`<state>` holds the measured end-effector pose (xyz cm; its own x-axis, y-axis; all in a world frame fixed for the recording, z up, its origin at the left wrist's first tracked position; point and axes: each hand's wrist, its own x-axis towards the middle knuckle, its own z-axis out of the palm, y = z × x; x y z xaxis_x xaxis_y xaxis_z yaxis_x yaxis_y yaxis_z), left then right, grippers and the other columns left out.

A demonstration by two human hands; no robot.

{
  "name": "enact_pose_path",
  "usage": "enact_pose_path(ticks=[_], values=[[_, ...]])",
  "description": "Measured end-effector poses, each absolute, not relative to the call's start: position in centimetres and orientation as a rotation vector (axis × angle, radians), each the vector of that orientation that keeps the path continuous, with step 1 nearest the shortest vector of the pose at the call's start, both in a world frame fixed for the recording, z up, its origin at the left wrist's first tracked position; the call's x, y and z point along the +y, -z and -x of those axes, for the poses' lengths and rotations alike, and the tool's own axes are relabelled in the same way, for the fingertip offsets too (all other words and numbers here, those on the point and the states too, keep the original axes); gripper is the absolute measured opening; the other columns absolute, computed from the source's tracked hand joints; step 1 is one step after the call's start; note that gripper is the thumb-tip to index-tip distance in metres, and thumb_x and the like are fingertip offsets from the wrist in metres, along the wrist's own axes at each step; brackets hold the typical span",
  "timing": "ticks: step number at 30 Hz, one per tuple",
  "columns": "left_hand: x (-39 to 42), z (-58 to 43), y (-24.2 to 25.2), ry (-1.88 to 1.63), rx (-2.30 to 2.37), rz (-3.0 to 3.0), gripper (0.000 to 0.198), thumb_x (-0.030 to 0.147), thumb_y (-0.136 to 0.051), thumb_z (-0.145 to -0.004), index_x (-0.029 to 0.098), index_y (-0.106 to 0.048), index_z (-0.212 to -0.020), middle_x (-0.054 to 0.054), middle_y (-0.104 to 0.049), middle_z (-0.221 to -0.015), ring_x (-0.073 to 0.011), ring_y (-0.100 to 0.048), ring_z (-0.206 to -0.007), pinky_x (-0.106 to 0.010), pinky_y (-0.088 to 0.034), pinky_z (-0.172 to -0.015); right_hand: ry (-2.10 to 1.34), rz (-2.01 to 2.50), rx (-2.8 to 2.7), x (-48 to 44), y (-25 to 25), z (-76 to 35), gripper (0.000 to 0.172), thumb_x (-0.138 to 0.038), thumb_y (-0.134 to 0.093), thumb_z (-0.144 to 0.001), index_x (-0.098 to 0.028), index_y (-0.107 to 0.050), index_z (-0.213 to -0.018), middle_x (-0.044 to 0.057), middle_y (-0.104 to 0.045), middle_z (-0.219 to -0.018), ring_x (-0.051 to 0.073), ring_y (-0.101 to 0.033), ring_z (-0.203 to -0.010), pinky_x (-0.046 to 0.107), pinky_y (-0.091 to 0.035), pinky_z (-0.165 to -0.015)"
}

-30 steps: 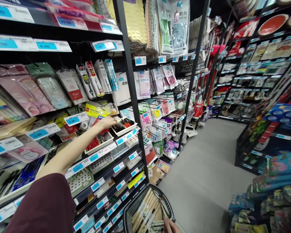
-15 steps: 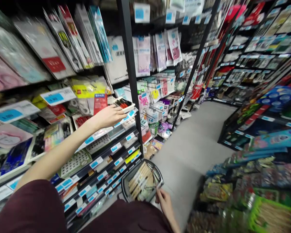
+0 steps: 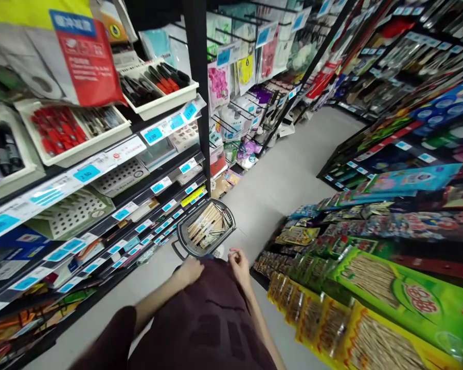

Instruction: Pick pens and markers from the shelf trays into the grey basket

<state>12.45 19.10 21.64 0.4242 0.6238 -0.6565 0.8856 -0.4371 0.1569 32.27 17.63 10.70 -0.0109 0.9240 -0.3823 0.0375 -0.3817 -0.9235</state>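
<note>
My left hand (image 3: 191,271) is held low against the front of my dark maroon shirt (image 3: 212,318); its fingertips are blurred, so whether it holds anything does not show. Across from it, my right hand (image 3: 239,261) has its fingers curled in and pinched together, and what may be in them is hidden. Just beyond both hands, a dark shopping basket (image 3: 180,221) stands on the floor. Inside it lie light wooden sticks in clear packs (image 3: 206,226) and other slim items along the right side. Neither hand touches the basket.
At left, a shelf carries white trays with black and red markers (image 3: 164,77) and red pens (image 3: 59,128). Below are rows of price labels (image 3: 87,173). Snack packets (image 3: 324,318) and a green bag of sticks (image 3: 409,293) fill the right side. A grey aisle floor (image 3: 262,180) runs between.
My left hand has drawn back from the marker tray on the shelf to my front. My right hand has come up closer to it. The view has tilted down.
</note>
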Motion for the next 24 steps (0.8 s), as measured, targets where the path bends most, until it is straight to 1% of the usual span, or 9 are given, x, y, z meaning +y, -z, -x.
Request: enact_pose_path(ticks=[1, 3, 5, 8, 13, 18, 21, 24], values=[[18.1, -12.7, -20.7, 0.696, 1.278, -2.17, 0.022, 0.008, -0.055, -0.085, 0.013, -0.071, -0.1, -0.013, -0.074, -0.092, -0.027, -0.069, -0.086, -0.035, -0.051, -0.074, -1.492, 1.548, -1.002, 17.6, -10.4, -32.4, 0.034, -0.046, -0.061, -0.078, -0.018, -0.057, -0.096, -0.006, -0.055, -0.059, 0.012, -0.054, -0.048, 0.024, -0.045, -0.051], [17.2, -12.5, -19.4, 0.58, 1.354, -2.121, 0.028, 0.015, -0.047, -0.093, 0.014, -0.066, -0.113, -0.013, -0.072, -0.103, -0.0276, -0.067, -0.097, -0.037, -0.051, -0.082, -1.509, 1.629, -0.933, 17.8, -9.8, -32.6, 0.035, -0.047, -0.061, -0.074, -0.018, -0.057, -0.092, -0.002, -0.061, -0.07, 0.013, -0.057, -0.051, 0.025, -0.045, -0.049], [17.4, -11.8, -18.5, 0.456, 1.434, -2.052, 0.031, 0.023, -0.043, -0.096, 0.013, -0.062, -0.119, -0.015, -0.07, -0.109, -0.0297, -0.064, -0.107, -0.041, -0.049, -0.09, -1.53, 1.699, -0.907, 18.1, -9.3, -32.8, 0.036, -0.048, -0.061, -0.071, -0.018, -0.058, -0.09, 0.002, -0.064, -0.078, 0.014, -0.059, -0.053, 0.024, -0.044, -0.046], [18.6, -10.6, -17.3, 0.45, 1.403, -1.968, 0.031, 0.026, -0.046, -0.095, 0.012, -0.063, -0.117, -0.017, -0.07, -0.109, -0.0312, -0.064, -0.107, -0.042, -0.048, -0.092, -1.575, 1.739, -0.944, 19.0, -8.7, -33.0, 0.035, -0.047, -0.06, -0.072, -0.018, -0.059, -0.09, 0.004, -0.066, -0.084, 0.015, -0.061, -0.057, 0.024, -0.045, -0.047], [19.9, -8.3, -15.8, 0.544, 1.434, -1.877, 0.032, 0.029, -0.045, -0.096, 0.013, -0.064, -0.116, -0.018, -0.069, -0.112, -0.0322, -0.063, -0.109, -0.042, -0.048, -0.092, -1.664, 1.732, -1.07, 20.9, -7.8, -32.6, 0.031, -0.044, -0.056, -0.075, -0.018, -0.06, -0.091, 0.004, -0.068, -0.081, 0.016, -0.062, -0.06, 0.025, -0.048, -0.052], [20.9, -7.1, -13.4, 0.631, 1.45, -1.805, 0.032, 0.026, -0.044, -0.095, 0.012, -0.064, -0.115, -0.02, -0.069, -0.111, -0.0341, -0.064, -0.107, -0.045, -0.05, -0.088, -1.659, 1.784, -1.188, 21.1, -6.3, -32.2, 0.03, -0.044, -0.05, -0.08, -0.018, -0.06, -0.092, 0.006, -0.071, -0.083, 0.018, -0.064, -0.066, 0.028, -0.051, -0.06], [22.0, -7.7, -10.0, 0.658, 1.393, -1.767, 0.033, 0.027, -0.044, -0.094, 0.012, -0.065, -0.114, -0.02, -0.07, -0.11, -0.0338, -0.066, -0.104, -0.044, -0.051, -0.087, -1.66, 1.867, -1.285, 20.4, -3.7, -32.4, 0.032, -0.044, -0.046, -0.083, -0.018, -0.062, -0.092, 0.007, -0.072, -0.088, 0.02, -0.066, -0.077, 0.031, -0.053, -0.071], [23.6, -8.8, -4.4, 0.672, 1.307, -1.723, 0.034, 0.029, -0.042, -0.095, 0.016, -0.065, -0.116, -0.015, -0.07, -0.112, -0.0294, -0.067, -0.106, -0.039, -0.052, -0.088, -1.734, 1.999, -1.402, 19.3, 1.0, -33.0, 0.03, -0.04, -0.045, -0.086, -0.018, -0.064, -0.092, 0.008, -0.074, -0.094, 0.022, -0.068, -0.088, 0.032, -0.052, -0.083]])
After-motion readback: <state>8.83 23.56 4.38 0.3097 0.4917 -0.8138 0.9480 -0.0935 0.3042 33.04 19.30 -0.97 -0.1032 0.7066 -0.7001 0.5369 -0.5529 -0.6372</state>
